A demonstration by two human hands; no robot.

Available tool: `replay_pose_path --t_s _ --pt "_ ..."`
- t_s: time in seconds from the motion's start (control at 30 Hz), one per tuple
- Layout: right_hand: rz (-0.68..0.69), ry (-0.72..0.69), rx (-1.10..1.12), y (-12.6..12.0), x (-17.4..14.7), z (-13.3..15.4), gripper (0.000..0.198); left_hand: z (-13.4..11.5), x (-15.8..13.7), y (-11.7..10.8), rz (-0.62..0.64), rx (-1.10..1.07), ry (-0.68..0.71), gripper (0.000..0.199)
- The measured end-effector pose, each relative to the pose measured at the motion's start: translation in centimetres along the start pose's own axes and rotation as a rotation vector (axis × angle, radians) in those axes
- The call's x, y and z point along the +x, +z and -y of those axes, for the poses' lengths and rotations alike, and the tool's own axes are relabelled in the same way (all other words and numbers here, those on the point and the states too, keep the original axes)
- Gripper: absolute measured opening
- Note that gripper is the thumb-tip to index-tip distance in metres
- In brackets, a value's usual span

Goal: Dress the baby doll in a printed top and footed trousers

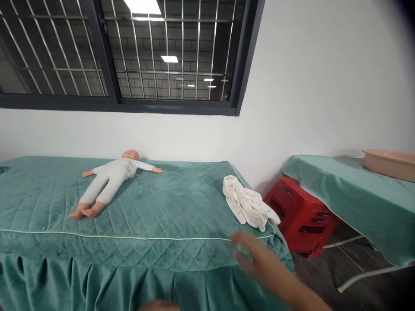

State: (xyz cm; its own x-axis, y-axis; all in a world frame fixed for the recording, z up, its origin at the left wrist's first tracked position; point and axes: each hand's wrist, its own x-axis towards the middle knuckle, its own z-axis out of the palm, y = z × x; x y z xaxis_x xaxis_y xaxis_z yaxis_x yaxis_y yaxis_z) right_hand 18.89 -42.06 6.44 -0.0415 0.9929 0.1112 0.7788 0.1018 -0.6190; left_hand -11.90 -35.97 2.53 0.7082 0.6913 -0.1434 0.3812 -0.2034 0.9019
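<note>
My right hand (254, 257) reaches in from the lower right, somewhat smeared by motion. Its thumb and fingers are apart with nothing between them, in front of the bed's near right edge. Nearest to it is a crumpled white baby garment (248, 202) with a faint print, lying on the bed's right end. Of my left hand (159, 306), only a blurred edge shows at the bottom; its fingers are hidden. Farther left, a baby doll (112, 175) in a white bodysuit lies on its back, arms spread, head towards the wall, apart from both hands.
A green quilted cover (175, 203) with a pleated skirt drapes the bed. Stacked red plastic stools (301, 218) stand between it and a green-covered table (350, 194) bearing a pink basin (391, 164). A barred window (175, 52) is set in the wall behind.
</note>
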Motion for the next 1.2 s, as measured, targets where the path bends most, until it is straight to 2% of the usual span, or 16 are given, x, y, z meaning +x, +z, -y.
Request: replay_pose_path --t_s 0.07,0.13,0.2,0.27,0.33,0.47,0.53,0.57,0.63,0.7,0.8,0.9,1.0,1.1,1.13,1.2 --pt "-0.263 0.034 -0.216 -1.9 4.9 -2.6 0.031 -0.1 1.6 1.6 0.037 -0.008 0.016 0.018" --pt "-0.376 0.134 -0.379 -3.2 9.5 -4.9 0.042 -0.5 3.9 2.4 0.003 -0.054 0.057 0.021" --pt "-0.35 0.24 -0.441 -3.7 13.1 -6.7 0.049 -0.7 6.7 2.4 -0.058 -0.187 0.101 0.024" --pt "-0.312 0.308 -0.449 -3.6 15.7 -7.9 0.045 -0.7 9.7 1.6 -0.102 -0.359 0.116 0.028" --pt "-0.301 0.32 -0.432 -3.1 17.6 -8.4 0.038 -0.5 12.4 0.4 -0.168 -0.513 0.08 0.033" --pt "-0.288 0.189 -0.359 -0.7 19.3 -6.9 0.031 -0.3 16.5 -2.3 -0.234 -0.762 0.041 0.039" --pt "-0.268 0.039 -0.289 1.2 19.1 -4.6 0.028 -0.5 17.9 -3.2 -0.259 -0.902 0.066 0.044" --pt "-0.265 -0.093 -0.19 2.2 18.8 -3.2 0.024 -0.6 18.3 -3.5 -0.278 -0.979 0.088 0.048" --pt "-0.218 -0.288 -0.027 4.2 17.9 -0.1 0.021 -0.9 18.5 -4.0 -0.323 -1.105 0.142 0.055" --pt "-0.113 -0.363 0.07 5.7 17.1 2.5 0.023 -1.1 18.0 -4.4 -0.358 -1.134 0.189 0.058" --pt "0.025 -0.356 0.155 6.3 17.0 4.4 0.033 -1.1 16.6 -5.3 -0.427 -1.04 0.175 0.054" --pt "0.077 -0.301 0.153 4.7 18.2 3.9 0.034 -0.4 15.7 -6.8 -0.535 -0.937 0.118 0.047" --pt "-0.01 -0.262 -0.004 1.3 20.1 2.7 0.024 0.5 15.2 -8.2 -0.573 -0.96 0.053 0.044" --pt "-0.33 -0.218 -0.315 -1.5 21.1 2.8 0.023 0.8 14.9 -9.1 -0.543 -1.062 0.0 0.045" --pt "-0.387 -0.22 -0.365 -1.9 21.1 3.2 0.025 0.6 14.9 -9.3 -0.527 -1.094 -0.002 0.046" --pt "-0.335 -0.259 -0.318 -1.2 20.4 4.6 0.031 0.0 14.8 -9.4 -0.454 -1.154 0.022 0.045"
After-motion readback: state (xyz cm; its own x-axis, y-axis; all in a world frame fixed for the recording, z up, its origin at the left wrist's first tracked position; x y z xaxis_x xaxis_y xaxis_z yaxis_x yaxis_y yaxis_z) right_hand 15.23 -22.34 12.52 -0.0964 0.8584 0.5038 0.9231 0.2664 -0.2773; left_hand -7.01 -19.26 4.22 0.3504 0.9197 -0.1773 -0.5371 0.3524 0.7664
